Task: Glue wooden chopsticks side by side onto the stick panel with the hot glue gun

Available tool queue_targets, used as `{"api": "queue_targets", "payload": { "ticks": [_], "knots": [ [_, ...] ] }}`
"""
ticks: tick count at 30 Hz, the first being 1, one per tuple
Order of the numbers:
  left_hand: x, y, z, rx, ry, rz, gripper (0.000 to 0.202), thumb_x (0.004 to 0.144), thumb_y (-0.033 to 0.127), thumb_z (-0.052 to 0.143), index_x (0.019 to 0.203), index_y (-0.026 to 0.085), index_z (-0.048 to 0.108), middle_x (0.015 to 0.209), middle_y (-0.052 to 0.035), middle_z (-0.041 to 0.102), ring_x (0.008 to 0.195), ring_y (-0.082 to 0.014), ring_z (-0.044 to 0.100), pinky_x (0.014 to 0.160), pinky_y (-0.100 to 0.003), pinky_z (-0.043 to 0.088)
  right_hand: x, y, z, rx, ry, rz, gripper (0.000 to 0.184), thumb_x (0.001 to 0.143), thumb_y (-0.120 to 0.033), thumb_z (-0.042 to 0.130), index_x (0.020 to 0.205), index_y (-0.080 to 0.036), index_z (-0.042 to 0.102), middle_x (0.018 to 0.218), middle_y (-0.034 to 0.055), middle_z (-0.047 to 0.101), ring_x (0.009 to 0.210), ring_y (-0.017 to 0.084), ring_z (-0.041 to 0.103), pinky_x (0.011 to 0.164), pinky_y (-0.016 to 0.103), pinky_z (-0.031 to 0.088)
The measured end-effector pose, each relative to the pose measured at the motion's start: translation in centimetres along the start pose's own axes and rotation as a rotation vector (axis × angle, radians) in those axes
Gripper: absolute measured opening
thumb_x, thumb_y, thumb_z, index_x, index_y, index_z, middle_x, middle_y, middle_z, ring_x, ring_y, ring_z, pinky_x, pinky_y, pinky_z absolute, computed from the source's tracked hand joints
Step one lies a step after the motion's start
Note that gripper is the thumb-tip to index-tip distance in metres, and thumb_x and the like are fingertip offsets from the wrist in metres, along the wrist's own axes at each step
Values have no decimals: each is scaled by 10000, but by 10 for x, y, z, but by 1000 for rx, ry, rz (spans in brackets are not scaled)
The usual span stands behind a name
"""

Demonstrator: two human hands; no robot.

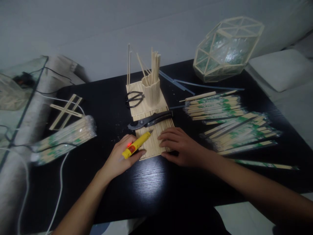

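Note:
My left hand (119,159) is closed around a yellow hot glue pen (137,143) with a lit red light, its tip pointing up and to the right over a flat panel of bamboo sticks (152,146). Resting on the panel's right edge, my right hand (179,145) is open, fingers spread and slightly curled, holding nothing. Black-handled shears (150,120) lie across the panel just beyond both hands. Behind them, a cup made of sticks (152,94) stands on a stick base (134,107), filled with loose sticks (155,67). Black-handled scissors (134,99) are beside the cup.
Plastic-wrapped chopsticks (212,107) lie at right, more in a pack (66,140) at left near crossed sticks (67,111). Translucent glue sticks (207,85) lie toward the back. A faceted stick-framed form (227,49) stands back right. White cable (61,182) runs down the left.

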State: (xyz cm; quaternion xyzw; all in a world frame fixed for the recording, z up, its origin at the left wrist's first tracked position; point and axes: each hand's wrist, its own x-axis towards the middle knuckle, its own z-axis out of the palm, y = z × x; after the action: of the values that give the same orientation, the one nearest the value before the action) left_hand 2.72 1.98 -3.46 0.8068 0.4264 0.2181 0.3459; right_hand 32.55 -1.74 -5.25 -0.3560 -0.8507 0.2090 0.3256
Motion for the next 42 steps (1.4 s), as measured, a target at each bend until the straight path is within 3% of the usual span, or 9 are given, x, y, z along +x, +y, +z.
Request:
{"api": "queue_targets", "payload": {
  "ticks": [5, 11, 15, 19, 23, 30, 36, 42],
  "knots": [
    [-1, 1, 0, -5, 8, 11, 197, 1000, 366, 805, 951, 224, 677, 909, -11, 685, 798, -182, 652, 722, -308, 522, 0, -1, -2, 29, 23, 13, 220, 980, -229, 772, 1178, -226, 676, 1316, 125, 771, 1317, 317, 669, 1123, 534, 525],
    [0, 2, -3, -45, 48, 35, 153, 1046, 318, 736, 952, 212, 680, 876, -3, 663, 756, -157, 654, 692, -273, 527, 1, 0, -3, 75, 111, 50, 220, 983, -210, 761, 1142, -240, 612, 1247, 114, 774, 1250, 305, 699, 1090, 516, 531],
    [1, 3, -5, -46, 75, 65, 144, 1038, 295, 734, 934, 206, 687, 881, -17, 691, 749, -162, 669, 677, -271, 539, 2, 0, -4, 53, 202, 111, 151, 1007, -190, 711, 988, -248, 574, 1053, 76, 747, 1028, 257, 704, 949, 439, 556],
    [0, 3, -5, -52, 97, 95, 119, 1029, 286, 738, 944, 210, 703, 891, -23, 712, 765, -172, 687, 696, -279, 559, 3, -1, -4, 2, 244, 180, 204, 1013, -166, 644, 881, -259, 518, 845, 26, 642, 817, 218, 617, 762, 370, 511],
    [0, 5, -5, -35, 101, 110, 115, 1019, 267, 743, 929, 214, 695, 884, -24, 710, 764, -177, 684, 693, -281, 560, 4, -1, -4, -22, 285, 197, 273, 1014, -145, 608, 822, -267, 458, 753, -11, 561, 737, 197, 554, 699, 353, 453],
    [-1, 6, -3, 0, 77, 147, 84, 1025, 237, 763, 970, 224, 701, 910, -18, 706, 788, -166, 700, 700, -267, 569, 4, 1, -2, -58, 262, 217, 287, 1012, -167, 639, 804, -265, 465, 780, 9, 594, 790, 220, 576, 737, 379, 473],
    [0, 8, -4, -4, 78, 161, 68, 1034, 222, 749, 977, 219, 712, 916, -26, 717, 796, -171, 717, 707, -277, 582, 3, 3, -1, -63, 219, 198, 179, 990, -176, 697, 893, -249, 566, 949, 59, 693, 933, 257, 635, 855, 427, 523],
    [-1, 4, -9, -25, 89, 178, 146, 1010, 362, 811, 1043, 224, 779, 1014, -74, 767, 883, -224, 751, 762, -329, 624, 1, 4, 0, -63, 170, 177, 113, 974, -191, 737, 970, -236, 634, 1066, 80, 723, 1035, 276, 650, 935, 468, 521]
  ]
}}
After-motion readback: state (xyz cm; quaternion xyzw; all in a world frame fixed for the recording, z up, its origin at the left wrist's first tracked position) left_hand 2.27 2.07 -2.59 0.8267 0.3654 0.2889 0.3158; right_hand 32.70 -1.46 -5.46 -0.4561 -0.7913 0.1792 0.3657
